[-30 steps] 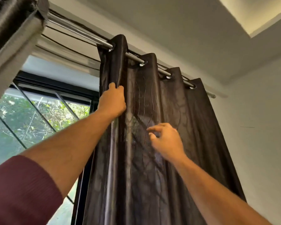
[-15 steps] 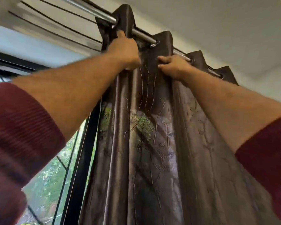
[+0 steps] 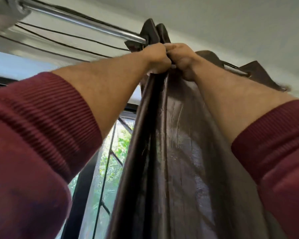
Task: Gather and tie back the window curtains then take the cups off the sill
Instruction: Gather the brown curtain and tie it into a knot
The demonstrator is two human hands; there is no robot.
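A dark brown glossy curtain (image 3: 176, 152) hangs by eyelets from a chrome rod (image 3: 86, 25) overhead. Its upper folds are bunched tight just under the rod. My left hand (image 3: 156, 58) grips the left folds near the top. Pressed right against it, my right hand (image 3: 181, 60) grips the neighbouring folds. Both arms reach up steeply, in maroon ribbed sleeves. More eyelet folds (image 3: 248, 73) spread along the rod to the right. No cups or sill are in view.
A black-framed window (image 3: 110, 169) with metal grille bars and green foliage behind shows left of the curtain. Black cables (image 3: 62, 37) run along the wall below the rod. The white ceiling (image 3: 231, 23) is close above.
My hands have come together, pushing the two top folds against each other and rightward along the rod. The view has tilted further up and moved closer under the curtain.
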